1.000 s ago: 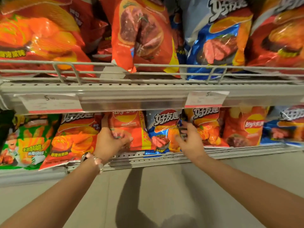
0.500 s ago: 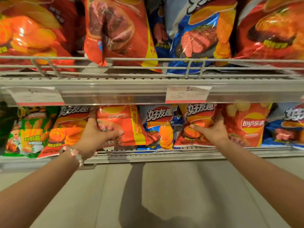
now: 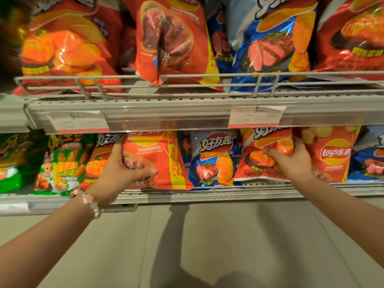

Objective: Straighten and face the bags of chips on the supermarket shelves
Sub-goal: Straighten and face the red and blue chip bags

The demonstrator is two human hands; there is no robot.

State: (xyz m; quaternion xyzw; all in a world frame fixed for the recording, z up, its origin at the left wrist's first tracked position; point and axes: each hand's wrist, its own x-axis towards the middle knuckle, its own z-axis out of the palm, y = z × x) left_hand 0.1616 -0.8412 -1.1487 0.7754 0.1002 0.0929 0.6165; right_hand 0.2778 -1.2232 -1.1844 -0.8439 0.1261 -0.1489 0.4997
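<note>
Nearest me, grey floor [image 3: 228, 246] with my shadow across it. Two bare forearms reach up from the lower corners; the left wrist wears one bead bracelet [image 3: 91, 201].

Left hand [image 3: 118, 173] grips the left edge of an orange BBQ bag [image 3: 160, 161] on the lower shelf [image 3: 207, 195], thumb across the front, fingers behind. The bag stands upright, face out, its bottom at the shelf lip.

Right hand [image 3: 291, 163] holds a red bag [image 3: 264, 154] by its right side, fingers curled over the front, thumb on the upper right corner. The bag tilts slightly, bottom edge on the shelf.

Between the two held bags stands one blue steak bag [image 3: 214, 159], untouched, face forward.

Lower row count, left to right: two green bags [image 3: 62, 163], the far-left one blurred; one red bag partly hidden behind my left hand; the BBQ bag; the blue one; the red one I hold; one Lay's bag [image 3: 332, 154] just beside my right hand; one more blue bag cut off at the right edge. Eight that I can see.

Above, two price tags [image 3: 255, 117] on the upper shelf rail.

Farthest, the upper shelf behind a wire guard [image 3: 207, 80]: four large bags in front, red, orange steak bag [image 3: 172, 40], blue, red. Parts of others show behind; count unclear.
</note>
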